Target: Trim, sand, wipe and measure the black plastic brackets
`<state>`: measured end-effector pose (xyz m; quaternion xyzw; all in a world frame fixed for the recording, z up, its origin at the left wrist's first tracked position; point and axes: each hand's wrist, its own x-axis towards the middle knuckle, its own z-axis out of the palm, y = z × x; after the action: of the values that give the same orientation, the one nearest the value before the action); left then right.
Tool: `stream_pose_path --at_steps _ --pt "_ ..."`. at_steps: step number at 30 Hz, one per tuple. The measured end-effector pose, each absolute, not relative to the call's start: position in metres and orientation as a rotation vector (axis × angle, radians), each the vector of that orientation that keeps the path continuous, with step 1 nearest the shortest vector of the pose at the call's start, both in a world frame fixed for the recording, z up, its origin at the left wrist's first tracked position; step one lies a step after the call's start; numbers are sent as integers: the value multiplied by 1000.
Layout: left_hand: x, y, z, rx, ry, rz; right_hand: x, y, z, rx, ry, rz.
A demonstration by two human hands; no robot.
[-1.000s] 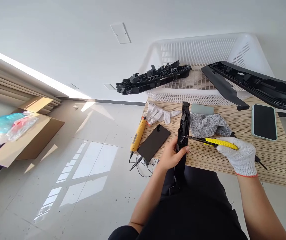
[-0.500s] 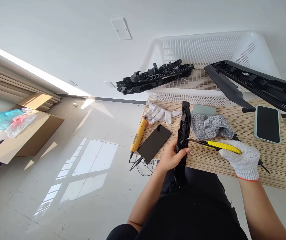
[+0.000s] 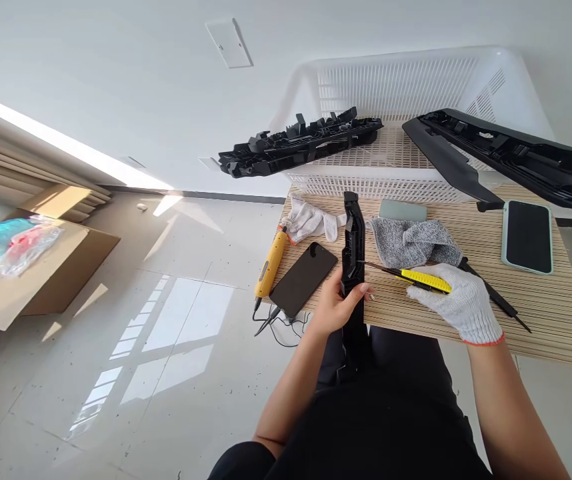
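Observation:
My bare left hand (image 3: 337,305) grips a long black plastic part (image 3: 353,233), which stands roughly upright over the table's front edge with its lower end near my lap. In a white knit glove, my right hand (image 3: 459,300) is wrapped round a yellow utility knife (image 3: 423,280). The knife's thin blade points left and its tip meets, or comes very near, the right side of the black part, just above my left fingers. Behind my right hand lies a grey cloth (image 3: 413,241), and a slim black tool (image 3: 496,297) lies partly under the hand.
A white plastic basket (image 3: 401,175) at the back bears long black plastic pieces (image 3: 301,147) and black trim (image 3: 506,157) that overhang its sides. On the table (image 3: 556,327) lie a dark phone (image 3: 303,280), a yellow tool (image 3: 271,263), a white glove (image 3: 311,220) and a pale-cased phone (image 3: 527,237).
Both hands, the black part and the knife have shifted slightly left in view, as has the whole scene. My right hand has come a little closer to the part, baring more of the slim black tool.

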<state>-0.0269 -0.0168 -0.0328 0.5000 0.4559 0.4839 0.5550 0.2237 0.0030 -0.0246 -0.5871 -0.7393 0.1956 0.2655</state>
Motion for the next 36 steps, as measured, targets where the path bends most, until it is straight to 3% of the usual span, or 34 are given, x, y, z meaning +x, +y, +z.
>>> stream_pose_path --at_steps 13,19,24,36 --pt "-21 -21 -32 1093 1150 1108 220 1 -24 -1580 -1919 429" --pt "-19 -21 -33 1125 1185 1107 224 -1 -23 -1368 -1850 609" --pt "-19 -22 -36 1101 1232 1099 221 -2 -22 -1550 -1751 507" --pt "-23 -16 -36 898 1088 1211 214 3 -17 -1486 -1810 762"
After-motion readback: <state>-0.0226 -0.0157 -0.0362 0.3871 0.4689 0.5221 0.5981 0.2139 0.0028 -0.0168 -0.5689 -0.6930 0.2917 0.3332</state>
